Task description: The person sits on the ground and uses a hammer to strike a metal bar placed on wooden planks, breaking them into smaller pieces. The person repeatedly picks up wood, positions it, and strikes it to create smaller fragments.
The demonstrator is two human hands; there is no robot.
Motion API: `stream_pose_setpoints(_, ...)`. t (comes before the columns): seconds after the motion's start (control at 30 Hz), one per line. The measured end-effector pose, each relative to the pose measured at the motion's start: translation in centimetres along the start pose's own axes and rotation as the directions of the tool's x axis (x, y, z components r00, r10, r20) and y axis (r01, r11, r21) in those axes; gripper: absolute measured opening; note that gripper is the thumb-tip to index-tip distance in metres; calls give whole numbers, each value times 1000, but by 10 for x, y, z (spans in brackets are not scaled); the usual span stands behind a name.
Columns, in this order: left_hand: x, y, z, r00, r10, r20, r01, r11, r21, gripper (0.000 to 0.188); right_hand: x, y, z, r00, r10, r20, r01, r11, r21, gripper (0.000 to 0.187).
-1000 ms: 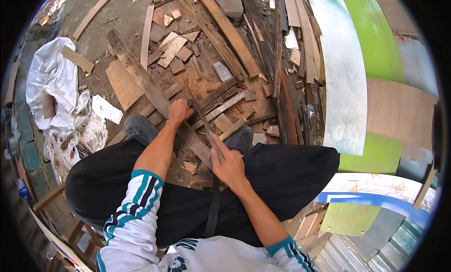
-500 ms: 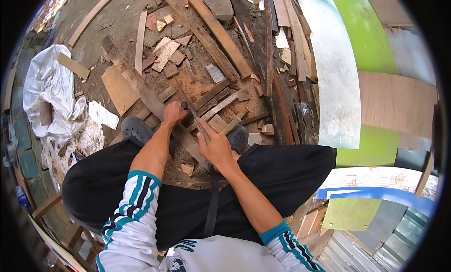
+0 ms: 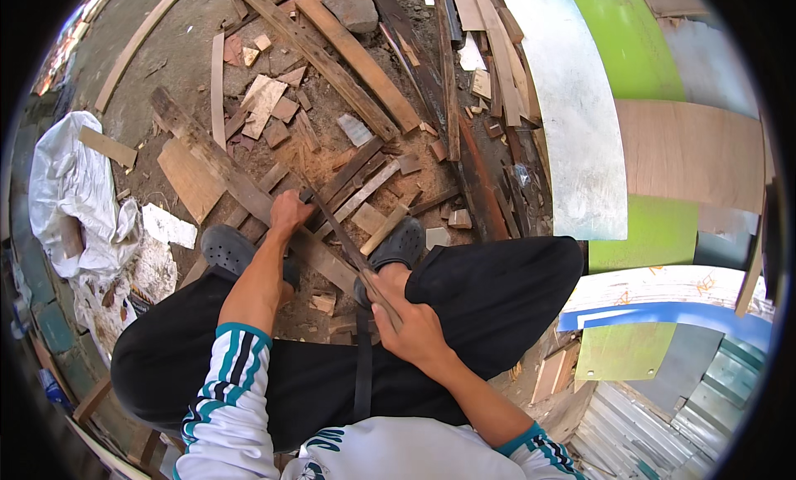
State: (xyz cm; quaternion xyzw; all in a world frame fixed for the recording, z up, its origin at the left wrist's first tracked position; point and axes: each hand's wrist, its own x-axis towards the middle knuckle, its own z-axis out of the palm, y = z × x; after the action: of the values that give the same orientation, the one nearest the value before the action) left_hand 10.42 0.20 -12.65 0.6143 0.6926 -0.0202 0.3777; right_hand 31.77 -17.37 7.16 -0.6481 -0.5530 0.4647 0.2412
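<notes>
A long, worn wooden plank (image 3: 217,162) slants from the far left toward my body, between my feet. My left hand (image 3: 290,212) is closed over its edge, pressing on it; a small dark thing shows by the fingertips, too small to name. In my right hand (image 3: 410,335), fingers wrapped round the wooden handle, is a long, narrow handsaw (image 3: 340,235). Its thin blade lies across the plank just right of my left hand, the far tip near those fingers. The blade's cutting edge cannot be made out.
Offcuts (image 3: 264,103) and several long boards (image 3: 358,61) litter the sawdust-strewn ground ahead. A grey stone (image 3: 349,7) lies beyond. At left is a white sack (image 3: 73,169). Overlapping sheets, one pale (image 3: 572,107) and one green (image 3: 634,45), stand at right. My clog-shod feet (image 3: 396,246) flank the plank.
My right hand has drawn the handsaw back toward my body, so more blade shows beyond it. My left hand keeps its place on the plank. The whole view has shifted slightly.
</notes>
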Motion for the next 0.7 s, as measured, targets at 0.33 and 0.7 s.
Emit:
stream_pose_setpoints(0.33,9,-11,9,998,54,-17,-53,997,50,46,0,-2,-11,1000,-26,14,27,994,-103,52)
stream_pose_setpoints(0.7,13,-27,18,993,105,-62,-103,994,30,48,7,-14,-7,997,65,31,-59,985,-163,48)
